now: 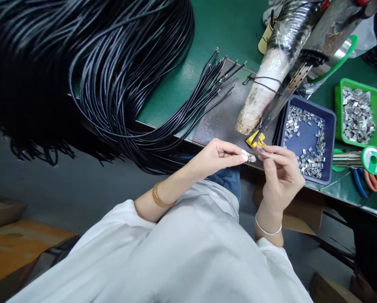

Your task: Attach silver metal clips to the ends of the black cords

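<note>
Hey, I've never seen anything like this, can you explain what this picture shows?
No robot here: these are a person's own left hand and right hand, seen from a camera worn on their head, looking forward and down. The hands are close together near the edge of a green table; whatever they hold is too small to make out. A big bundle of black cables lies to the left. Just beyond the hands are a yellow piece and a pale tube. To the right, a blue tray and a green tray hold small metal pieces.
</note>
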The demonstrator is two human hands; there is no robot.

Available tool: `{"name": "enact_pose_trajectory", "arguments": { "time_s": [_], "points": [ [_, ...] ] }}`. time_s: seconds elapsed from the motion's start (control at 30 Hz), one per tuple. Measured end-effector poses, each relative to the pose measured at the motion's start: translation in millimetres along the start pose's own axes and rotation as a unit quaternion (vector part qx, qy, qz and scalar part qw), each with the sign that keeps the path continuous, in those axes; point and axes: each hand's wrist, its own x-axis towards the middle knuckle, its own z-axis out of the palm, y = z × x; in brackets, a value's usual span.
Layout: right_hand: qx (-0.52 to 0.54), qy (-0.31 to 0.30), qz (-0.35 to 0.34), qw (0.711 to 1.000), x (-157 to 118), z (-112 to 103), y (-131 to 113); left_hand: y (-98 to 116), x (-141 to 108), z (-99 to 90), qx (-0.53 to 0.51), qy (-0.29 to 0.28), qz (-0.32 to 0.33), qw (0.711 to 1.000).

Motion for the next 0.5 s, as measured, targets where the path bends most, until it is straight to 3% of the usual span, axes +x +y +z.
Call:
{"name": "enact_pose_trajectory", "arguments": {
  "time_s": [0.1,0.27,0.5],
  "points": [
    [-0.078,0.045,-0.067,0.994,-0.3,1.7,-9.5,1.0,0.9,3.4,0.013,0.032,0.012,0.999],
    [-0.124,0.043,-0.183,0.974,-2.7,10.9,-8.8,1.9,4.5,7.9,0.007,0.055,0.051,0.997],
    [-0.070,0.031,-0.108,0.991,-0.9,12.7,2.6,3.6,4.4,7.7,0.055,0.076,0.053,0.994]
  ]
}}
